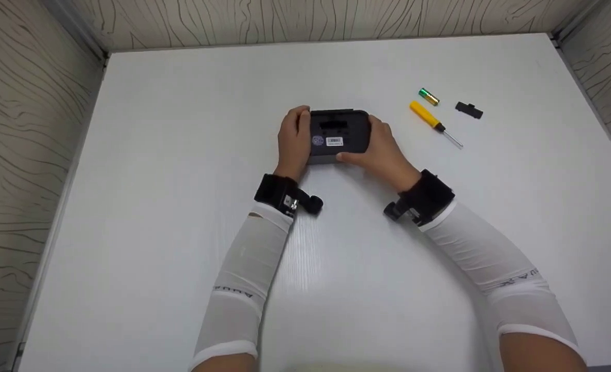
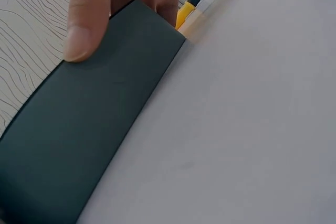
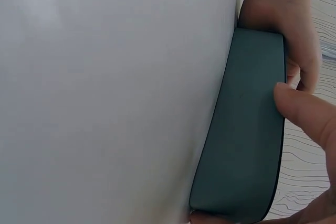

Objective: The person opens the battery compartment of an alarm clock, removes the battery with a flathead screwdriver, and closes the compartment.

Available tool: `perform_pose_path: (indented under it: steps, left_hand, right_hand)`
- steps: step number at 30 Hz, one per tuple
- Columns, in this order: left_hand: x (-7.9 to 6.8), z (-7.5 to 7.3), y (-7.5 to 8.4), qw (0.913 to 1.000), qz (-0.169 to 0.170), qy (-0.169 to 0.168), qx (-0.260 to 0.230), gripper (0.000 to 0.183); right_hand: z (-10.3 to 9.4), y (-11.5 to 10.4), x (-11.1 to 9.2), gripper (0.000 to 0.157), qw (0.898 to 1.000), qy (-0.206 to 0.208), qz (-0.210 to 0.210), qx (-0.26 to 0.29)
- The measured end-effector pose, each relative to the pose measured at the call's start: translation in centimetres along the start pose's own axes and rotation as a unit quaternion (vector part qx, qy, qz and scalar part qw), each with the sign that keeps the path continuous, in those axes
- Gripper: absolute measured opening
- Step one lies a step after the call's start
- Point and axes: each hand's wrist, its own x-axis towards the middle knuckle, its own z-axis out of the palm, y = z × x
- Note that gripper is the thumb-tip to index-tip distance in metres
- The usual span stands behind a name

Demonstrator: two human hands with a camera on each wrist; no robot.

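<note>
A dark box-shaped device (image 1: 354,135) rests on the white table, its back facing up with a recessed slot, a round mark and a white barcode label. My left hand (image 1: 294,138) grips it by the left side. The right hand (image 1: 383,154) holds the opposite end, its thumb lying on the near edge and the fingers round the right side. In the right wrist view, the smooth near wall of the device (image 3: 241,129) shows between both hands, with the right thumb (image 3: 302,106) at its upper edge. That same wall fills much of the left wrist view (image 2: 100,103).
Right of the device lie a yellow-handled screwdriver (image 1: 426,114), a green and gold battery (image 1: 429,96) and a small black battery cover (image 1: 469,110). Wood-patterned panels (image 1: 305,20) stand along the back and both sides of the table (image 1: 181,155).
</note>
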Motion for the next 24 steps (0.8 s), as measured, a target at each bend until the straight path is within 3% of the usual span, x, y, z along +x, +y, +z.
perform_pose_path:
  steps: [5,9,17,24]
  left_hand:
    - [0.0,-0.1,-0.1,0.9998,-0.011,-0.02,0.001,0.041]
    - [0.2,0.0,-0.2,0.9997,-0.016,-0.018,0.003,0.04]
    - [0.5,0.4,-0.1,0.9998,-0.014,-0.005,0.016,0.039]
    - [0.4,0.6,0.2,0.9998,-0.019,0.0,0.009,0.038]
  right_hand:
    - [0.3,0.0,0.0,0.094,1.0,0.007,-0.025,-0.008]
    - [0.1,0.1,-0.1,0.096,1.0,0.0,-0.019,-0.005]
    - [-1.9,0.2,-0.2,0.102,0.996,-0.052,0.066,0.013]
    - [-4.6,0.3,-0.3,0.091,0.99,-0.082,0.102,0.051]
